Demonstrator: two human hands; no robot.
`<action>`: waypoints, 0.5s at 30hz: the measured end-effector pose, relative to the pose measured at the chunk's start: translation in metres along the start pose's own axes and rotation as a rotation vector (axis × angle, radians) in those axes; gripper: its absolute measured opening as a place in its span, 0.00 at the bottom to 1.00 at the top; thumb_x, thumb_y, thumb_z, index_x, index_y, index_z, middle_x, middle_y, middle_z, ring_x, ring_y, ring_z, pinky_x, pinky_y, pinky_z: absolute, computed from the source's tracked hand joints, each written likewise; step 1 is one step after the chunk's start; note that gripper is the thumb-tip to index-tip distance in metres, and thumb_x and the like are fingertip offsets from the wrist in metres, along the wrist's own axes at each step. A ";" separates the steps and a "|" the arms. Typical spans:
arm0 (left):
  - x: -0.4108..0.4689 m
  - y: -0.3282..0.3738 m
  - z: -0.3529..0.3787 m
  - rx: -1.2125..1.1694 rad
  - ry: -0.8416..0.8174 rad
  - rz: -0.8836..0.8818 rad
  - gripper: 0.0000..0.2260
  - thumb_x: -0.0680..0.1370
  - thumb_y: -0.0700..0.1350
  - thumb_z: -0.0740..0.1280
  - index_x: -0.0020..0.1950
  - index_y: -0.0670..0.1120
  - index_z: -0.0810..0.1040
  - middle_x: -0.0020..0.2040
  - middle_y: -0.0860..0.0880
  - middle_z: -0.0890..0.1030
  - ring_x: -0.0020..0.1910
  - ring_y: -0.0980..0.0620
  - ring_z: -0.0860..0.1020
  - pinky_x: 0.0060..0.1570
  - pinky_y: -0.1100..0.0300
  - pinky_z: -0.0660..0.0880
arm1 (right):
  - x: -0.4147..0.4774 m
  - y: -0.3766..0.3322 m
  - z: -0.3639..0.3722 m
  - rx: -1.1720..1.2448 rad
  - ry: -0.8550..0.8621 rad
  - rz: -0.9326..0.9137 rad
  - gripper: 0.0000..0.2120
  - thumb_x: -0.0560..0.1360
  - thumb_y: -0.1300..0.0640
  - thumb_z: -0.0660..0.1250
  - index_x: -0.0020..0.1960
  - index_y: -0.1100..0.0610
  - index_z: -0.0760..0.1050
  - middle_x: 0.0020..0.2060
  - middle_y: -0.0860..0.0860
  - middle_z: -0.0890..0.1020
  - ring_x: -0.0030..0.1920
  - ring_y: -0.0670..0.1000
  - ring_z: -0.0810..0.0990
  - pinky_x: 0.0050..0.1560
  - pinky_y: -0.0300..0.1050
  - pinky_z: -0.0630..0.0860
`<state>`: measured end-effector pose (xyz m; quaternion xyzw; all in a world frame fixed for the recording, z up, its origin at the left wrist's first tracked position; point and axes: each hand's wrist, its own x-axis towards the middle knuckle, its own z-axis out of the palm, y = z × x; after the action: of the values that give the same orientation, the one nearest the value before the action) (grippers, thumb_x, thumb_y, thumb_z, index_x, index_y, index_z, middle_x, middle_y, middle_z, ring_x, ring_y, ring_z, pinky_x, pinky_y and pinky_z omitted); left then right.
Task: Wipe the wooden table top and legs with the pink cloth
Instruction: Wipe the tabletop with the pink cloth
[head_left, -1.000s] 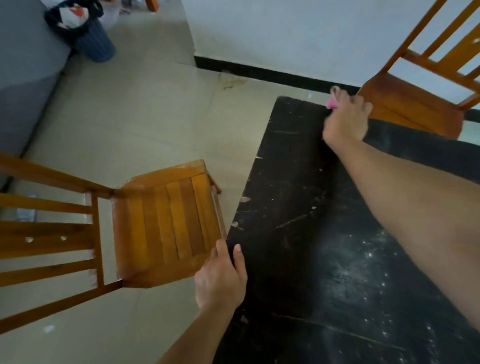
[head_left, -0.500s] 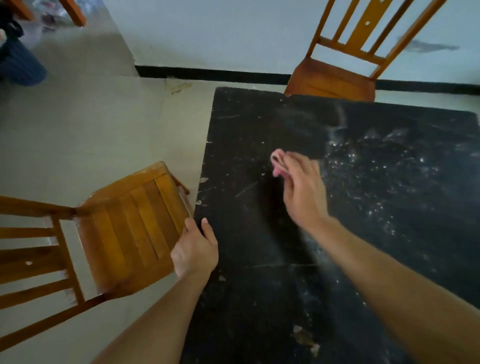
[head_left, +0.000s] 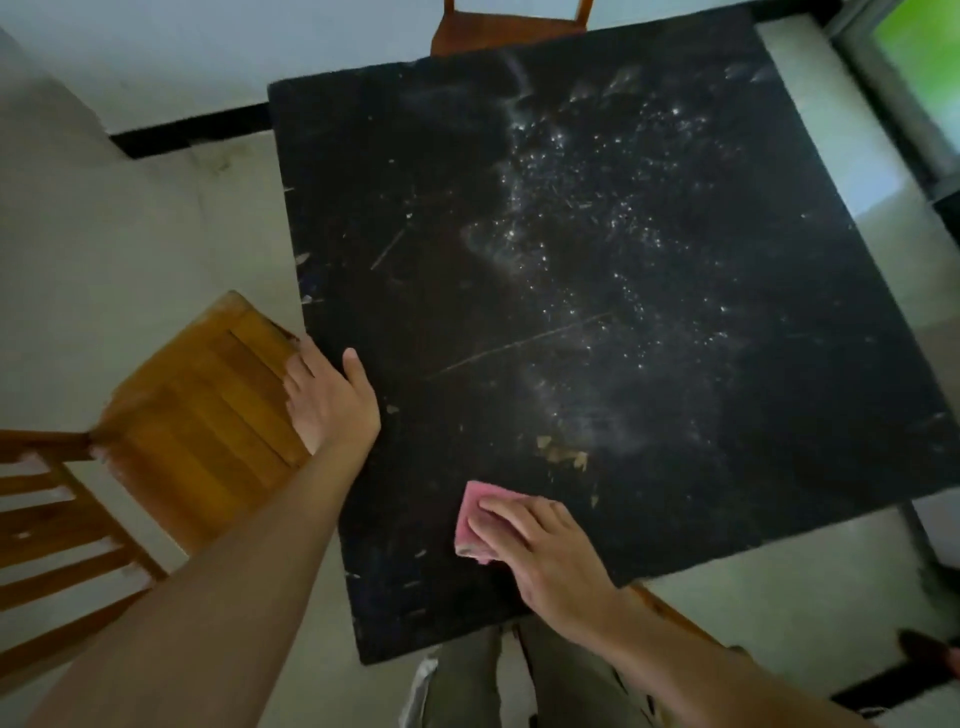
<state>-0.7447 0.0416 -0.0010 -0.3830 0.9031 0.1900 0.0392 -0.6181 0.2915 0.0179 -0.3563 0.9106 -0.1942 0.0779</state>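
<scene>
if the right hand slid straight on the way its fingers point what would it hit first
The right hand, flat on the pink cloth, points forward-left over bare table top; first in that line is probably the left hand at the table's left edge.

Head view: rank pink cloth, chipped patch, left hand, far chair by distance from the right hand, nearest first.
1. pink cloth, pressed under the right hand
2. chipped patch, just beyond it
3. left hand, on the left edge of the table
4. far chair, past the far edge
</scene>
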 end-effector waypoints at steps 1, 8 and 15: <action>-0.011 -0.003 -0.001 0.030 -0.005 0.043 0.26 0.82 0.54 0.53 0.77 0.44 0.54 0.76 0.42 0.59 0.74 0.42 0.59 0.71 0.46 0.59 | -0.003 0.013 -0.002 -0.001 0.011 0.007 0.21 0.74 0.57 0.65 0.66 0.52 0.72 0.65 0.48 0.70 0.57 0.51 0.73 0.55 0.47 0.76; -0.051 -0.016 -0.005 0.222 -0.034 0.211 0.25 0.82 0.54 0.54 0.77 0.44 0.57 0.78 0.42 0.53 0.77 0.42 0.53 0.73 0.46 0.55 | 0.070 0.144 -0.086 -0.030 0.276 0.556 0.13 0.79 0.66 0.60 0.50 0.52 0.80 0.62 0.50 0.77 0.62 0.56 0.70 0.63 0.46 0.67; -0.061 -0.006 -0.005 0.252 -0.058 0.264 0.24 0.83 0.53 0.54 0.76 0.44 0.60 0.78 0.42 0.55 0.77 0.42 0.52 0.75 0.47 0.53 | -0.018 0.001 -0.014 0.088 0.177 0.181 0.25 0.71 0.67 0.69 0.65 0.53 0.75 0.64 0.50 0.75 0.58 0.51 0.73 0.57 0.46 0.74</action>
<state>-0.6973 0.0769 0.0151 -0.2476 0.9607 0.0898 0.0875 -0.6097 0.3086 0.0298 -0.2504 0.9330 -0.2568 0.0299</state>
